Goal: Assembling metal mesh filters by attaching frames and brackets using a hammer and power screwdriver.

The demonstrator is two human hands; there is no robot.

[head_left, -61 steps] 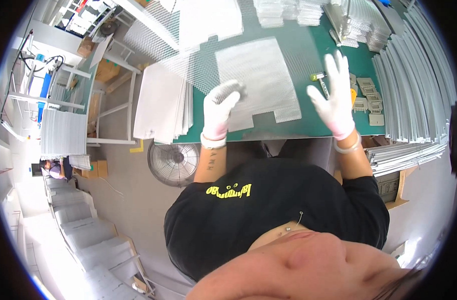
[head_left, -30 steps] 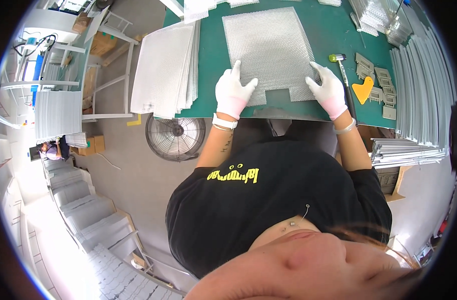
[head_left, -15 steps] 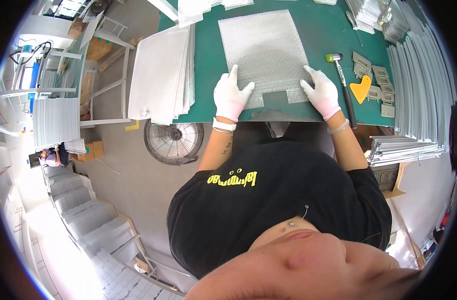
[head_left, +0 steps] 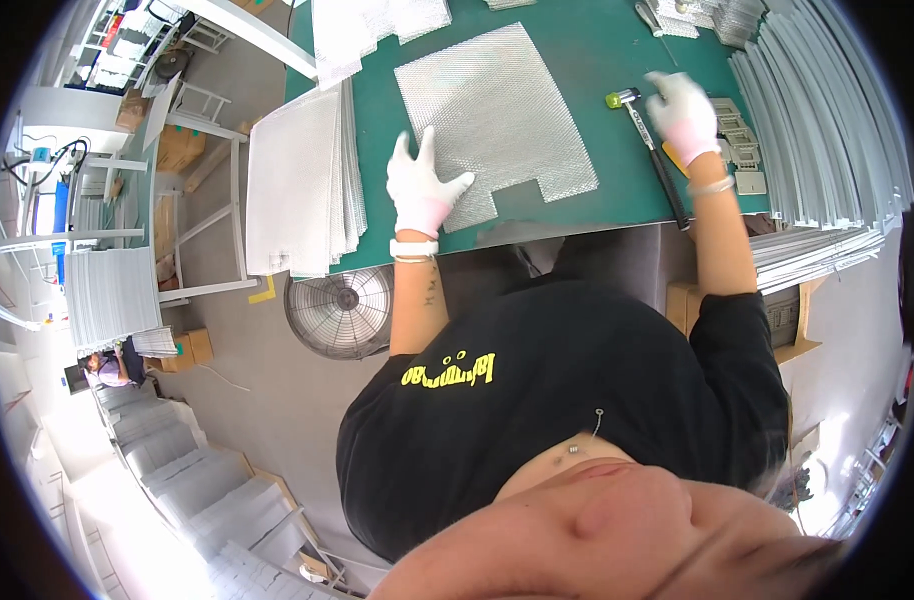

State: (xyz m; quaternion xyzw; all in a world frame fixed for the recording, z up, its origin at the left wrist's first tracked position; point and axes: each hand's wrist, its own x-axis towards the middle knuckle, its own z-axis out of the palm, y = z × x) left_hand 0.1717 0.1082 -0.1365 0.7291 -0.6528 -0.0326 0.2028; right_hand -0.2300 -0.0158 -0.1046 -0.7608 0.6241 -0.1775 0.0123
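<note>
A silvery mesh sheet (head_left: 492,115) with a notch cut in its near edge lies flat on the green mat (head_left: 597,40). My left hand (head_left: 422,185), in a white glove, rests with spread fingers on the sheet's near left corner. My right hand (head_left: 682,115), also gloved, hovers over the mat to the right of the sheet, next to a mallet (head_left: 649,145) with a yellow-green head and a long black handle. Whether that hand touches the mallet I cannot tell. An orange piece shows just under the hand.
A thick stack of mesh sheets (head_left: 302,185) lies on a white rack left of the mat. Long metal strips (head_left: 827,110) are piled at the right, with small grey parts (head_left: 737,140) beside them. A floor fan (head_left: 342,310) stands under the table edge. Stairs run down at the lower left.
My right hand has left the mesh sheet and moved right to the mallet. My left hand stays on the sheet's near left corner. The view has shifted slightly.
</note>
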